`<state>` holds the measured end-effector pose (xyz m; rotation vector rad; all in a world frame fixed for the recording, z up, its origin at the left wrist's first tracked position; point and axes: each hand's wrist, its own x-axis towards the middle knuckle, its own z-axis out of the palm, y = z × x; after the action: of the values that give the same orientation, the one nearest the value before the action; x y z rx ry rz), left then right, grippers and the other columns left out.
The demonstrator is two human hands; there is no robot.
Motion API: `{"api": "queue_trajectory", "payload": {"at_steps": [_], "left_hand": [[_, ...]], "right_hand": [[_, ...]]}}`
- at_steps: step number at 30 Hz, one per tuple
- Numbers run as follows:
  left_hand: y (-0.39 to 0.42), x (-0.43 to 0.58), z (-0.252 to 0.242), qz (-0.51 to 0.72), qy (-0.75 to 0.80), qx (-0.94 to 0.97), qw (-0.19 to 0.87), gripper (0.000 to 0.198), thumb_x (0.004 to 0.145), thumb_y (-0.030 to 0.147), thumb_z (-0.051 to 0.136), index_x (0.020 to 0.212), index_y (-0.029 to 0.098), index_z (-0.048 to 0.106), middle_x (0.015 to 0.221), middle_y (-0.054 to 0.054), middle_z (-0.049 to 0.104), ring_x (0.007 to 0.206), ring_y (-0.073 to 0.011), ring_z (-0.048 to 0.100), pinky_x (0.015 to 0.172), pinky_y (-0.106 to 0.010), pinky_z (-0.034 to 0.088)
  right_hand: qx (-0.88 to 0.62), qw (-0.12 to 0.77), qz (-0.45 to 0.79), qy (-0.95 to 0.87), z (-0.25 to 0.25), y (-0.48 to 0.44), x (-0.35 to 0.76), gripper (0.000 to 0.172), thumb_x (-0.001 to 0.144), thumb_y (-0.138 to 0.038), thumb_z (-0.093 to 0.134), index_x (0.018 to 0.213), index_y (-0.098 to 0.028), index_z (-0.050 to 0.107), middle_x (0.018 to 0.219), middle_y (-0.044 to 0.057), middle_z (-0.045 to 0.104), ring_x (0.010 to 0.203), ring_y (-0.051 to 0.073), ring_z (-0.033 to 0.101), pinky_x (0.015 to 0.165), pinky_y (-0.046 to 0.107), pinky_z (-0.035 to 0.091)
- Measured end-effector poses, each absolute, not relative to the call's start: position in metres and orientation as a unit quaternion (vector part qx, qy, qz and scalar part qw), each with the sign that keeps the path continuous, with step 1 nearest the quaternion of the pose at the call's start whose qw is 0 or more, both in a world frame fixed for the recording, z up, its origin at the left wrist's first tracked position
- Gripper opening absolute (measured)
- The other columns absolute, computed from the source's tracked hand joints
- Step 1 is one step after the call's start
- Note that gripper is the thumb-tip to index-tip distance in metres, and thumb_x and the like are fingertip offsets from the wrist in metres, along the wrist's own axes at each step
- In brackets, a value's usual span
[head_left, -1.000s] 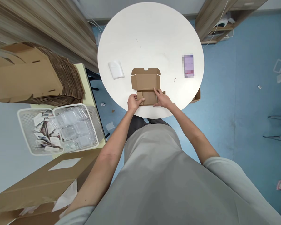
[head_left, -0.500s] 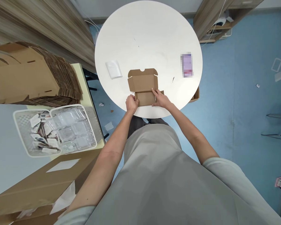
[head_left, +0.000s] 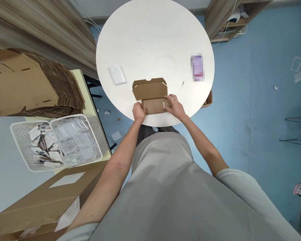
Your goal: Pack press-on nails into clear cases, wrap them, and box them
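Observation:
A small brown cardboard box [head_left: 154, 106] lies at the near edge of the round white table [head_left: 155, 36], its lid [head_left: 150, 90] raised at the back. My left hand [head_left: 139, 112] is closed on the box's left end, thumb at the side wall. At the right end, my right hand [head_left: 175, 106] grips the side wall and flap, fingers over the back corner and thumb near the front. Left of the box rests a white translucent packet [head_left: 117, 75]. A blurred purple item [head_left: 197, 67] lies on the table's right side.
To the left, a stack of flat cardboard boxes [head_left: 27, 80] stands on a pale yellow table. Beside it are white baskets [head_left: 75, 140] with clear plastic cases and cards. A large carton [head_left: 47, 190] is at lower left. Wooden shelves [head_left: 230, 26] stand at back right.
The lid has tipped up more toward me. My right hand has shifted slightly outward along the right end wall. The whole view has moved a little.

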<state>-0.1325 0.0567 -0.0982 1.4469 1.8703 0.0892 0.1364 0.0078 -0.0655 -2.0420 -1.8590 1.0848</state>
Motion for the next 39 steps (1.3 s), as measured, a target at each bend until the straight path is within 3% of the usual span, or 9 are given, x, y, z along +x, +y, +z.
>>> {"api": "queue_trajectory", "payload": {"at_steps": [3,6,10,14,18,24,30,33,39], "left_hand": [[0.056,-0.132,-0.097,0.043,0.736,0.56,0.376,0.017,0.091,0.013,0.063,0.101,0.027,0.062,0.112,-0.011,0.069,0.111,-0.0342,0.068,0.108,-0.051,0.055],[0.057,-0.131,-0.097,0.04,0.738,0.559,0.377,0.018,0.091,0.013,0.064,0.103,0.026,0.063,0.112,-0.01,0.069,0.112,-0.0338,0.068,0.11,-0.051,0.054],[0.058,-0.131,-0.1,0.033,0.739,0.558,0.376,0.019,0.091,0.014,0.063,0.106,0.025,0.065,0.115,-0.012,0.069,0.114,-0.0344,0.068,0.112,-0.051,0.054],[0.057,-0.13,-0.103,0.045,0.742,0.558,0.37,0.017,0.092,0.015,0.063,0.106,0.025,0.064,0.112,-0.012,0.069,0.114,-0.0346,0.068,0.113,-0.052,0.054],[0.057,-0.126,-0.104,0.037,0.748,0.552,0.367,0.016,0.092,0.013,0.063,0.104,0.024,0.063,0.116,-0.013,0.068,0.113,-0.0355,0.067,0.112,-0.053,0.054],[0.056,-0.122,-0.104,0.047,0.746,0.545,0.379,0.018,0.092,0.012,0.065,0.107,0.023,0.064,0.121,-0.015,0.067,0.12,-0.0375,0.066,0.116,-0.054,0.052],[0.055,-0.124,-0.106,0.053,0.741,0.554,0.375,0.022,0.091,0.015,0.065,0.111,0.023,0.066,0.123,-0.017,0.068,0.121,-0.0406,0.067,0.117,-0.059,0.053],[0.053,-0.122,-0.105,0.05,0.739,0.556,0.378,0.019,0.091,0.014,0.065,0.107,0.024,0.065,0.122,-0.017,0.069,0.118,-0.0405,0.068,0.115,-0.058,0.054],[0.047,-0.114,-0.103,0.054,0.735,0.554,0.386,0.018,0.091,0.015,0.066,0.106,0.024,0.064,0.12,-0.015,0.068,0.117,-0.0394,0.067,0.114,-0.058,0.054]], "right_hand": [[-0.753,0.152,0.339,-0.544,-0.072,-0.005,0.151,0.07,0.11,-0.066,0.059,0.168,-0.027,0.049,0.168,0.019,0.056,0.116,0.035,0.074,0.098,0.056,0.069],[-0.791,0.162,0.358,-0.469,-0.084,-0.012,0.158,0.068,0.108,-0.073,0.056,0.155,-0.023,0.054,0.147,0.019,0.071,0.11,0.032,0.074,0.099,0.053,0.067],[-0.795,0.158,0.386,-0.44,-0.095,-0.013,0.153,0.049,0.109,-0.066,0.054,0.13,-0.023,0.062,0.129,0.016,0.079,0.11,0.03,0.076,0.103,0.048,0.064],[-0.79,0.173,0.391,-0.439,-0.092,-0.013,0.142,0.029,0.111,-0.05,0.048,0.118,-0.025,0.059,0.133,0.017,0.08,0.117,0.03,0.078,0.105,0.047,0.063],[-0.778,0.189,0.407,-0.439,-0.084,-0.018,0.129,0.019,0.112,-0.043,0.047,0.121,-0.028,0.055,0.139,0.016,0.08,0.129,0.03,0.08,0.105,0.046,0.064],[-0.773,0.199,0.407,-0.443,-0.075,-0.025,0.111,0.018,0.112,-0.037,0.047,0.127,-0.029,0.052,0.16,0.016,0.072,0.133,0.03,0.079,0.109,0.051,0.063],[-0.771,0.184,0.38,-0.477,-0.065,-0.033,0.1,0.022,0.115,-0.04,0.046,0.13,-0.027,0.055,0.163,0.017,0.066,0.131,0.027,0.074,0.107,0.045,0.063],[-0.757,0.181,0.366,-0.51,-0.062,-0.035,0.094,0.022,0.116,-0.038,0.045,0.13,-0.026,0.058,0.161,0.017,0.064,0.141,0.027,0.068,0.109,0.043,0.062],[-0.749,0.165,0.366,-0.527,-0.068,-0.028,0.088,0.019,0.113,-0.04,0.058,0.119,-0.024,0.067,0.158,0.019,0.06,0.141,0.03,0.065,0.108,0.046,0.064]]}}
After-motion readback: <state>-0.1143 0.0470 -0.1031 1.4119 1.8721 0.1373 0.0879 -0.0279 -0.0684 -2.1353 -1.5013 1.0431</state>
